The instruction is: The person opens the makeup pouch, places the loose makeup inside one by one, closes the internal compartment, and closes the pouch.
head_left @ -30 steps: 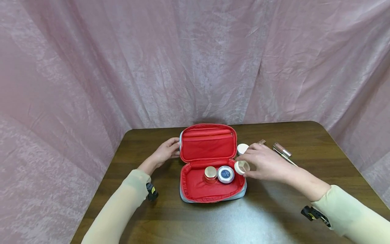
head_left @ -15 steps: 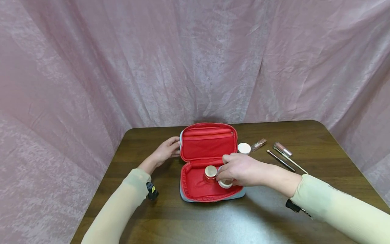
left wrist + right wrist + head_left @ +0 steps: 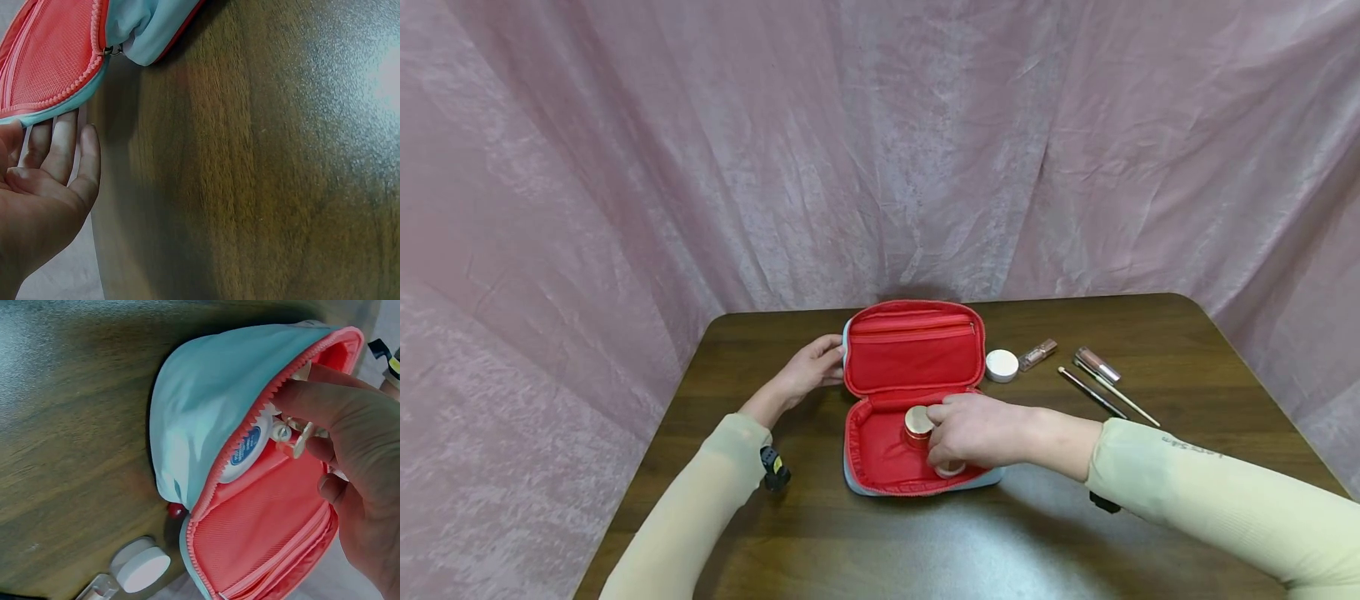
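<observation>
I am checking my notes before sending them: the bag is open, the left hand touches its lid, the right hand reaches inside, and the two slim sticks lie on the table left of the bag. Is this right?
Not quite: the two slim sticks lie on the table right of the bag, as the head view shows. The rest stands.

The red-lined light-blue fabric pouch (image 3: pixel 913 354) lies on the brown wooden table (image 3: pixel 812 542), a round gold-lidded jar (image 3: pixel 917 421) in its front half, left of the right hand (image 3: pixel 979 432). Right of the pouch are a round white jar (image 3: pixel 1002 367), then a small pinkish tube (image 3: pixel 1037 355).
</observation>
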### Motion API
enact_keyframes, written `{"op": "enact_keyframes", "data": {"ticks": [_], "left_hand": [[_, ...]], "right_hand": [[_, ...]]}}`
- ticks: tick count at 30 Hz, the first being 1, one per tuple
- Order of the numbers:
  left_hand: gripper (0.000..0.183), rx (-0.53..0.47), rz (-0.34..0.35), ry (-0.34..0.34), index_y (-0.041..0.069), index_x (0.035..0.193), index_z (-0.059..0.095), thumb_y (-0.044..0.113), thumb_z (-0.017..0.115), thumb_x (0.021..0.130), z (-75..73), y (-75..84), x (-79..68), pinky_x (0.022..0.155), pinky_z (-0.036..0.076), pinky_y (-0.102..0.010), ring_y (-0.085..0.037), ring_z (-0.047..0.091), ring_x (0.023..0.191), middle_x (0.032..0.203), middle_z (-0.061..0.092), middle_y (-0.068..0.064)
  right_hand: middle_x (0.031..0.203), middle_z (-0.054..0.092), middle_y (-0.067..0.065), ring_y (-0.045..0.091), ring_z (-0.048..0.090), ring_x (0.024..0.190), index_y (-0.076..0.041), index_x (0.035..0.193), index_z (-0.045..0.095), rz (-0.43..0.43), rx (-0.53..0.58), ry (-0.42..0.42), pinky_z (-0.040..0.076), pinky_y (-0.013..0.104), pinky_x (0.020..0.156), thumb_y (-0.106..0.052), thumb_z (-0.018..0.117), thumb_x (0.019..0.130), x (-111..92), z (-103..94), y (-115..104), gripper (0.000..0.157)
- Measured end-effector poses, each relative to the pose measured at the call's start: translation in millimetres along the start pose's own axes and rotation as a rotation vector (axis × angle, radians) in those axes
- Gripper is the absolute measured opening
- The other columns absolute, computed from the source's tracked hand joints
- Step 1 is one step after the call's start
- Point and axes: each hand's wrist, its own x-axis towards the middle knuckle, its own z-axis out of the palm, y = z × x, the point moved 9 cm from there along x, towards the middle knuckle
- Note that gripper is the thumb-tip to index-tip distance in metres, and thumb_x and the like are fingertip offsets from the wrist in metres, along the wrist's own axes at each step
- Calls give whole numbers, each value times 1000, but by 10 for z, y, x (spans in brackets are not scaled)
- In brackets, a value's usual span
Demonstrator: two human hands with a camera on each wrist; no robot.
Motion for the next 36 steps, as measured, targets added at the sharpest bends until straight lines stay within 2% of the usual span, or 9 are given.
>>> {"op": "enact_keyframes", "data": {"ticks": [7, 11, 15, 18, 24, 29, 32, 36], "left_hand": [[39, -2, 3, -7, 3, 145, 47, 24, 47, 111, -3, -1, 27, 102, 50, -50, -23, 72, 102, 132, 60, -18], [39, -3, -1, -5, 3, 145, 46, 24, 47, 111, -4, 3, 26, 102, 50, -50, -22, 72, 100, 131, 61, -18], [40, -8, 2, -7, 2, 145, 46, 24, 47, 111, -3, 2, 17, 101, 51, -50, -21, 72, 99, 128, 61, -17], [40, -9, 4, -4, 2, 145, 46, 23, 47, 111, -4, -5, 16, 101, 51, -49, -20, 72, 98, 127, 62, -17], [38, -14, 5, -2, 2, 144, 46, 22, 47, 111, -5, -16, 23, 99, 52, -48, -20, 72, 97, 125, 63, -15], [38, -18, 16, -6, 1, 144, 46, 21, 46, 111, 0, -8, 17, 101, 51, -52, -21, 72, 97, 122, 64, -14], [39, -21, 17, -14, 0, 144, 45, 22, 45, 112, 4, -12, 13, 102, 49, -54, -21, 72, 96, 121, 64, -14], [39, -19, 14, -17, 0, 144, 45, 22, 45, 112, 6, -12, 9, 103, 48, -55, -21, 72, 96, 122, 64, -15]], "right_hand": [[66, 59, -19, 10, 41, 75, -31, 68, 68, -15, -6, 3, 23, 24, 60, -10, 79, 76, -38, 51, -11, 24], [68, 60, -20, 9, 41, 75, -33, 70, 69, -12, 6, -4, 25, 23, 61, -12, 79, 76, -65, 83, 5, 25], [72, 62, -22, 7, 43, 78, -37, 73, 70, -12, 20, -14, 32, 23, 63, -15, 82, 76, -74, 118, 15, 26], [75, 63, -22, 7, 45, 81, -38, 76, 71, -1, 34, -40, 36, 23, 68, -16, 83, 77, -72, 150, 18, 25], [82, 68, -17, 9, 46, 85, -35, 88, 78, 52, 60, -123, 42, 25, 77, -19, 82, 85, -72, 180, 18, 17], [86, 68, -19, 8, 45, 84, -37, 93, 79, 100, 65, -169, 41, 25, 75, -24, 83, 87, -90, 189, 34, 15], [89, 68, -21, 8, 45, 82, -38, 100, 79, 108, 63, -151, 39, 24, 71, -23, 85, 84, -109, 152, 47, 22], [99, 71, -17, 9, 49, 84, -33, 110, 80, 110, 56, -63, 40, 24, 69, -12, 83, 80, -148, -2, 90, 37]]}}
